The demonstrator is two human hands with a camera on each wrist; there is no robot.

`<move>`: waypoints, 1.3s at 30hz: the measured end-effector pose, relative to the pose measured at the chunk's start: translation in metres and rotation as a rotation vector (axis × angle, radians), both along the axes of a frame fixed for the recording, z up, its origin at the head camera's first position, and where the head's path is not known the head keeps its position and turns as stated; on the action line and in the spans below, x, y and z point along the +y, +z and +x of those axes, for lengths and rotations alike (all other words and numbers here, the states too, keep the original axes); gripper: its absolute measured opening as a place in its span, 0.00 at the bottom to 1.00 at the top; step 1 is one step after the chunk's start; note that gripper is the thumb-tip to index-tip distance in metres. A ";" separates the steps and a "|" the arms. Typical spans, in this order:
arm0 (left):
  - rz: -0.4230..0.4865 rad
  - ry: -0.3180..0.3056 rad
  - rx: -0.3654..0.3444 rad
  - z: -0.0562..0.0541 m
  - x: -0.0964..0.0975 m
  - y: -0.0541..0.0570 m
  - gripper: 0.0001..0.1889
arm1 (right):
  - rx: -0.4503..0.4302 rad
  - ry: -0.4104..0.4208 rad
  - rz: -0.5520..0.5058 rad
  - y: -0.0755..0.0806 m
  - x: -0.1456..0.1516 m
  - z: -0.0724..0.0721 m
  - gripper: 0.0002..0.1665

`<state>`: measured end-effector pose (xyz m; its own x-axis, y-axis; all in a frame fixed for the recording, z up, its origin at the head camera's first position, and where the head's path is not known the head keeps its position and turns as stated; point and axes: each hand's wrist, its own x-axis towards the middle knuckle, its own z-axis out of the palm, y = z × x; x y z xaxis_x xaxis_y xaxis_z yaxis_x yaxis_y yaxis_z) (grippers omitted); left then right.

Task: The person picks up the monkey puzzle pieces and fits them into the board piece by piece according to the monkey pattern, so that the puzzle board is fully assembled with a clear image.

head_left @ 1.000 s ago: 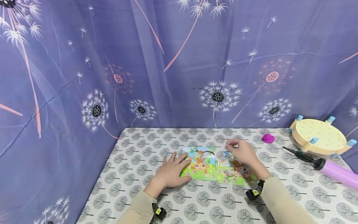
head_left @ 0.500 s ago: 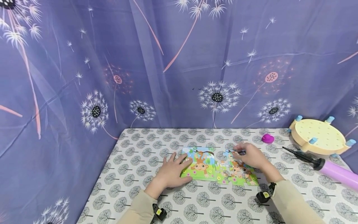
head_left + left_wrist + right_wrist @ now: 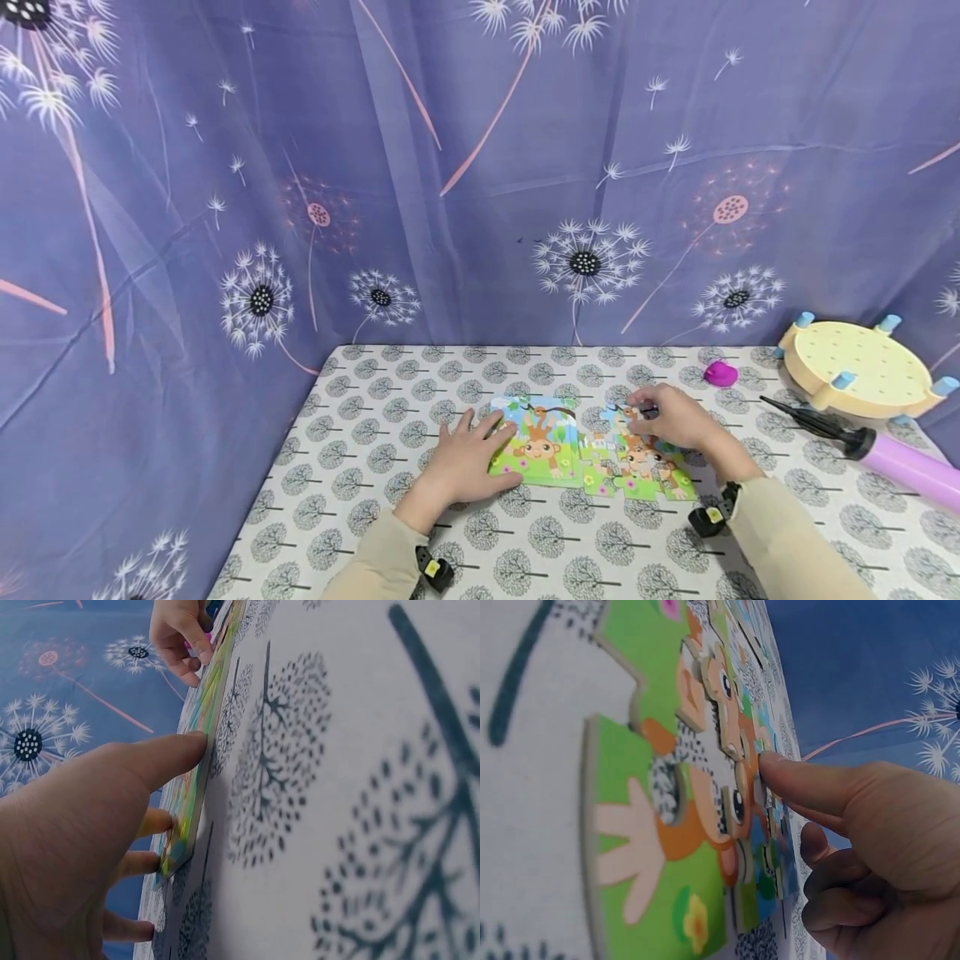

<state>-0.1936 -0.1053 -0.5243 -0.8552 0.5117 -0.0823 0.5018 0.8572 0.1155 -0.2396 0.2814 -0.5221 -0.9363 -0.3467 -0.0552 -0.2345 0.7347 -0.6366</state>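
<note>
**Right hand [image 3: 671,417] touched a gapped monkey puzzle [image 3: 639,490]**

Its thumb met the pieces and its lower fingers curled; whether it pinched a piece could not be told. The left hand [image 3: 467,462], fingers spread, rested on a monkey picture board [image 3: 538,468] beside the puzzle. Both lay on the tree-print desk [image 3: 525,542]. Farther right were a magenta object [image 3: 722,374], a cream oval stand [image 3: 858,367] and a lilac tube [image 3: 911,471]; a purple curtain [image 3: 480,275] hung behind.

I face purple dandelion-print fabric [image 3: 480,225] at the far and left sides of my white, tree-patterned tabletop [image 3: 547,550].
</note>
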 end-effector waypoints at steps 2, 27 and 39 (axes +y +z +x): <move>-0.007 0.004 0.002 -0.001 0.001 -0.001 0.45 | -0.032 0.003 -0.013 0.000 0.000 -0.002 0.26; -0.005 0.020 -0.016 -0.004 0.005 0.001 0.44 | 0.114 -0.088 -0.069 -0.009 0.004 0.012 0.17; -0.021 0.022 -0.013 -0.006 0.006 0.000 0.45 | 0.129 -0.047 -0.092 -0.008 0.012 0.014 0.17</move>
